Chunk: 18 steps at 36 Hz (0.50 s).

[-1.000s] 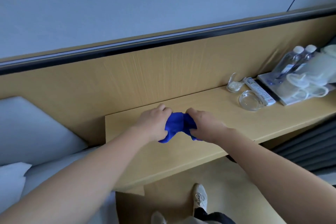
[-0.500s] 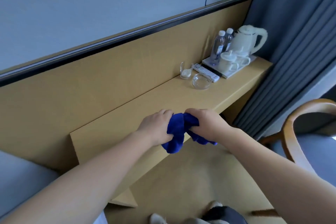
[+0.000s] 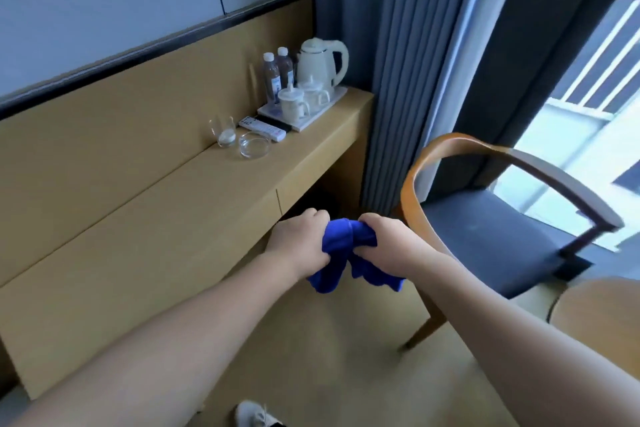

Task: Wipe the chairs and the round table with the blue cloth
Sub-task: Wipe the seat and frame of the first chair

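Both my hands grip a bunched blue cloth (image 3: 341, 253) in mid-air in front of me, past the desk's front edge. My left hand (image 3: 298, 240) holds its left part and my right hand (image 3: 384, 240) its right part, with loose ends hanging below. To the right stands a chair (image 3: 485, 229) with a curved wooden back rail and a dark blue seat, close to my right forearm. A rounded wooden table edge (image 3: 595, 315) shows at the lower right.
A long wooden desk (image 3: 145, 225) runs along the wall on the left, carrying a tray with a white kettle (image 3: 320, 61), two bottles, cups, a remote and glass dishes. Grey curtains (image 3: 408, 62) hang behind the chair. My shoe (image 3: 254, 414) is on the floor below.
My view has swung right, away from the desk and toward the chair and window. My hands stay shut on the cloth and have come off the desk top.
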Available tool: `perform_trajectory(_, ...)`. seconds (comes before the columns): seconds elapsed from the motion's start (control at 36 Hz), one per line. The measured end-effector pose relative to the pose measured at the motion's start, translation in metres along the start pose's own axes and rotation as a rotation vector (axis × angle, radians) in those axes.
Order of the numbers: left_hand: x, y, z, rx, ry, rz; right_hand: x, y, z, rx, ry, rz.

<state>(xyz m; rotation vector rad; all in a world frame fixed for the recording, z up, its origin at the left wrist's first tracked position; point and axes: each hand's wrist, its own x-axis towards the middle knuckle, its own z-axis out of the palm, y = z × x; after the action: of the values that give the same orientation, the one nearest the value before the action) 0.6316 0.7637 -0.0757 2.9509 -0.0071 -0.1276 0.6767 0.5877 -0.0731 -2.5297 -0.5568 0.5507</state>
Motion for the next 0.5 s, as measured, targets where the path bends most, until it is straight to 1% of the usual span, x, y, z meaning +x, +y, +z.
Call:
perform_trajectory(0.08,0.002,0.055,0.019,-0.002,0.014,0.045,-0.031,0.049,-0.014,-0.053,0.007,0.076)
perform_trajectory(0.22,0.008,0.132,0.046,-0.017,-0.033,0.119,-0.079,0.114,-0.028,-0.025,0.016,0.223)
perform_trajectory(0.31,0.013,0.153,0.056,-0.016,-0.041,0.169,-0.094,0.136,-0.034,0.006,0.003,0.264)
perform_trajectory(0.42,0.028,0.176,0.065,-0.021,-0.096,0.238,-0.11,0.162,-0.044,0.103,-0.001,0.267)
perform_trajectory(0.5,0.041,0.187,0.071,-0.027,-0.12,0.29,-0.112,0.176,-0.046,0.123,0.0,0.277)
